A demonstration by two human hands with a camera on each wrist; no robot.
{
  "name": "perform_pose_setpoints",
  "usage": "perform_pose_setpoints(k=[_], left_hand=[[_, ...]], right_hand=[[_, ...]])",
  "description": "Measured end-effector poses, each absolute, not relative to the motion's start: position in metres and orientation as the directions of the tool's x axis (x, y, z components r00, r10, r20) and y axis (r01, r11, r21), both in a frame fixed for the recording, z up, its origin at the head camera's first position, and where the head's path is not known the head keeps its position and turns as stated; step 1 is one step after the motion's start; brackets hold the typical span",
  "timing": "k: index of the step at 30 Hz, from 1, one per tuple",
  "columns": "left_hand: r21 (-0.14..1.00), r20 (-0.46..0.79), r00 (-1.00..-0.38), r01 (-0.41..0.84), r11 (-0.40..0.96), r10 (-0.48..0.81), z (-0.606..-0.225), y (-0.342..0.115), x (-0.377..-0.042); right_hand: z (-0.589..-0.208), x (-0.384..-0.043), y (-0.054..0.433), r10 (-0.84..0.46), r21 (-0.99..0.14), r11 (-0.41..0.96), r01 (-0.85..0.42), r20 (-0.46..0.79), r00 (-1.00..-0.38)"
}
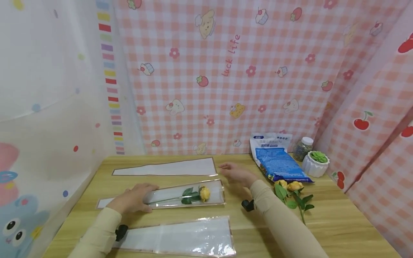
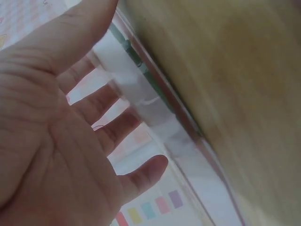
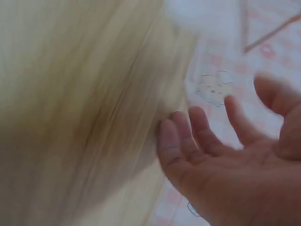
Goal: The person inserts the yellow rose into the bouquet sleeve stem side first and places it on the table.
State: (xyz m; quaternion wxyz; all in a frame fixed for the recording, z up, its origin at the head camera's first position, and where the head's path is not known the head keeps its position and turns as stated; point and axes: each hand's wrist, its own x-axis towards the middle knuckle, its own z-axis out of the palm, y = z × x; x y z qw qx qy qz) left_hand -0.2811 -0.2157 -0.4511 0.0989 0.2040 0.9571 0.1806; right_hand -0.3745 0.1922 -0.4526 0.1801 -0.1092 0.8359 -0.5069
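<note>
A single yellow rose (image 1: 204,194) with green leaves and a long stem lies inside a clear tapered flower sleeve (image 1: 217,190) in the middle of the table. Over the narrow part of that sleeve is my left hand (image 1: 133,199), fingers spread and thumb towards the near side. The left wrist view shows the palm (image 2: 61,122) beside the sleeve, nothing gripped; whether the fingertips touch it I cannot tell. My right hand (image 1: 238,173), holding nothing, hovers off the wide end of the far sleeve (image 1: 180,167). Its fingers are loosely bent in the right wrist view.
Another flat sleeve (image 1: 190,234) lies at the near side. To the right are loose yellow roses (image 1: 295,186), a blue and white bag (image 1: 279,161), a lidded jar (image 1: 302,149) and a white potted succulent (image 1: 316,165). Patterned cloth hangs behind the table (image 1: 335,222).
</note>
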Motion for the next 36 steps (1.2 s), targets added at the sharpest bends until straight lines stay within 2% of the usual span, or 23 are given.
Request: perform_pose_setpoints(k=[6, 8, 13, 15, 20, 23, 30, 33, 36], left_hand=[[0.377, -0.135, -0.895, 0.351, 0.857, 0.426, -0.449, -0.216, -0.281], [0.377, -0.148, -0.894, 0.345, 0.860, 0.424, -0.448, -0.216, -0.281], [0.368, -0.151, -0.886, 0.361, 0.857, 0.439, -0.448, -0.218, -0.282], [0.360, -0.148, -0.883, 0.370, 0.856, 0.445, -0.447, -0.218, -0.282], [0.363, -0.155, -0.885, 0.362, 0.858, 0.439, -0.444, -0.217, -0.280], [0.364, -0.163, -0.888, 0.351, 0.863, 0.430, -0.443, -0.215, -0.280], [0.357, -0.163, -0.884, 0.362, 0.861, 0.439, -0.442, -0.216, -0.280], [0.358, -0.157, -0.880, 0.373, 0.856, 0.449, -0.442, -0.218, -0.278], [0.362, -0.156, -0.879, 0.373, 0.855, 0.450, -0.443, -0.219, -0.277]], right_hand=[[-0.455, -0.400, 0.182, -0.465, -0.723, 0.652, -0.228, -0.144, -0.873], [-0.456, -0.408, 0.179, -0.470, -0.691, 0.684, -0.234, -0.172, -0.866], [-0.453, -0.422, 0.170, -0.441, -0.688, 0.712, -0.140, -0.283, -0.852], [-0.455, -0.430, 0.167, -0.463, -0.670, 0.723, -0.170, -0.287, -0.838], [-0.453, -0.437, 0.154, -0.526, -0.473, 0.803, -0.362, -0.279, -0.803], [-0.447, -0.432, 0.147, -0.505, -0.414, 0.831, -0.372, -0.277, -0.818], [-0.456, -0.430, 0.141, -0.427, -0.542, 0.780, -0.313, -0.095, -0.899], [-0.460, -0.430, 0.139, -0.329, -0.655, 0.725, -0.215, -0.054, -0.943], [-0.460, -0.427, 0.136, -0.227, -0.795, 0.599, -0.100, -0.048, -0.973]])
